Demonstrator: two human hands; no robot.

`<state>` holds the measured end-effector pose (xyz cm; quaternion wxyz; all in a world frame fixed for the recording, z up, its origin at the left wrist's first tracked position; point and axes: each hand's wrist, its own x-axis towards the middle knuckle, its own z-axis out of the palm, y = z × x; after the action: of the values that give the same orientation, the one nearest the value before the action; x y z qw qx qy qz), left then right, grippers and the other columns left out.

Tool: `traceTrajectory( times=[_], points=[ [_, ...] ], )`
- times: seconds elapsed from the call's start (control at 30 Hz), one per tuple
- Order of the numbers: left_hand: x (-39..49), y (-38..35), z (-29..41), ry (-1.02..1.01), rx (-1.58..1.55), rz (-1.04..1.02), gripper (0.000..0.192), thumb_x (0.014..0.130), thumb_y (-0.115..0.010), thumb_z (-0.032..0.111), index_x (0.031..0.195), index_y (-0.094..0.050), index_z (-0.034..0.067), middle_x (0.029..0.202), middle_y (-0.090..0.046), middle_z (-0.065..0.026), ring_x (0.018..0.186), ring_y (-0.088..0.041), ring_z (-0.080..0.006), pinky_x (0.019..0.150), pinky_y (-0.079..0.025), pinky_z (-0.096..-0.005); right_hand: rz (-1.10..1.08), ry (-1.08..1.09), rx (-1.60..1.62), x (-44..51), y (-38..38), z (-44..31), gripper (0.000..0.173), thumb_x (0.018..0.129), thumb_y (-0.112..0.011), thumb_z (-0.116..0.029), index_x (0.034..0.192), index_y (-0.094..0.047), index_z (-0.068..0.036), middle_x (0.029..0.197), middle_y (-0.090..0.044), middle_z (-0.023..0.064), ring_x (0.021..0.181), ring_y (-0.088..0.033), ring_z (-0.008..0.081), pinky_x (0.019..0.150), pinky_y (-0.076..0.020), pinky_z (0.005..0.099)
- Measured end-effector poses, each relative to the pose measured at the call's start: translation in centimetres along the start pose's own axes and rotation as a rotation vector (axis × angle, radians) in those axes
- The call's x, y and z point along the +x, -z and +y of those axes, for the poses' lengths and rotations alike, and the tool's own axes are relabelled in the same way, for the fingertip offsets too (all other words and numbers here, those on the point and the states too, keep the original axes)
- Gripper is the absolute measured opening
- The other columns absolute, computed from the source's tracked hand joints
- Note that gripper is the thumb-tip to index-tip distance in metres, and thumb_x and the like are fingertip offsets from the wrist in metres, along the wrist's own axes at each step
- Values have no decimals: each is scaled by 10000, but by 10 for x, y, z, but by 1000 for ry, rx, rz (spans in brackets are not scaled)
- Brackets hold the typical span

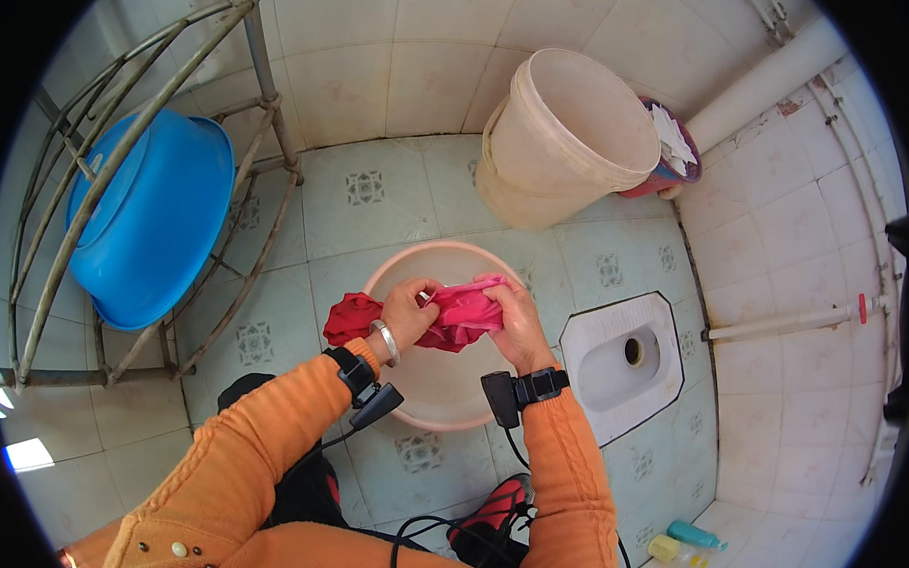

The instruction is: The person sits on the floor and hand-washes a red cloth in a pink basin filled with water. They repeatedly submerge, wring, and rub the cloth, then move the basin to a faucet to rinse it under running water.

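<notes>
My left hand (410, 312) and my right hand (516, 324) hold a pink and red cloth (465, 311) between them. Its bright pink part is stretched from one hand to the other. A darker red end (352, 318) of it hangs out to the left, past my left wrist. Beneath the cloth stands a round basin (443, 425) with a pale pink rim, on the floor in front of my feet. My hands hide part of its inside, so I cannot tell how much water is in it.
A squat toilet (597, 405) is set in the floor at right. Behind the basin stands a large whitish bucket (530, 166), beside a waste basket (691, 168) with paper. A metal corner rack (270, 82) holds a blue basin (179, 222). Two bottles (693, 534) lie at lower right. Black cables (396, 545) hang near my feet.
</notes>
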<state>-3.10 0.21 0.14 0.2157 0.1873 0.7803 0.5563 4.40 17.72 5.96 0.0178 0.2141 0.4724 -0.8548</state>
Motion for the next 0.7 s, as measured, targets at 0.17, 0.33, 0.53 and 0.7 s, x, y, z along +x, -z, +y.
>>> traceTrajectory(
  times=[0.17,0.33,0.53,0.7],
  points=[
    [-11,-19,-9,364,-85,-163,552,842,-633,356,1309,-491,98,1261,-577,-108,1139,-545,-266,986,-406,-428,4,16,287,-12,-14,-24,193,881,-498,-107,1045,-568,-34,979,-606,87,906,-610,206,834,-504,367],
    [-18,-25,4,776,-1057,-499,577,936,-507,440,1413,-361,151,1421,-440,-89,1290,-436,-285,1107,-265,-514,96,5,505,-13,4,-29,189,890,-531,-167,1002,-579,-24,975,-621,103,918,-615,244,862,-497,410],
    [4,-1,14,538,-1592,-167,385,960,-429,227,1279,-481,19,1309,-538,-126,1217,-501,-263,1075,-363,-436,92,-61,299,-12,56,-5,335,920,-603,-287,1088,-577,1,1098,-629,128,980,-626,237,895,-505,395],
    [8,11,19,491,-1510,-271,364,995,-389,240,1248,-485,-3,1275,-556,-143,1160,-536,-285,1052,-391,-440,-222,-271,-144,-18,62,11,444,904,-645,-287,1210,-547,21,1127,-635,111,998,-626,184,883,-507,324]
  ],
)
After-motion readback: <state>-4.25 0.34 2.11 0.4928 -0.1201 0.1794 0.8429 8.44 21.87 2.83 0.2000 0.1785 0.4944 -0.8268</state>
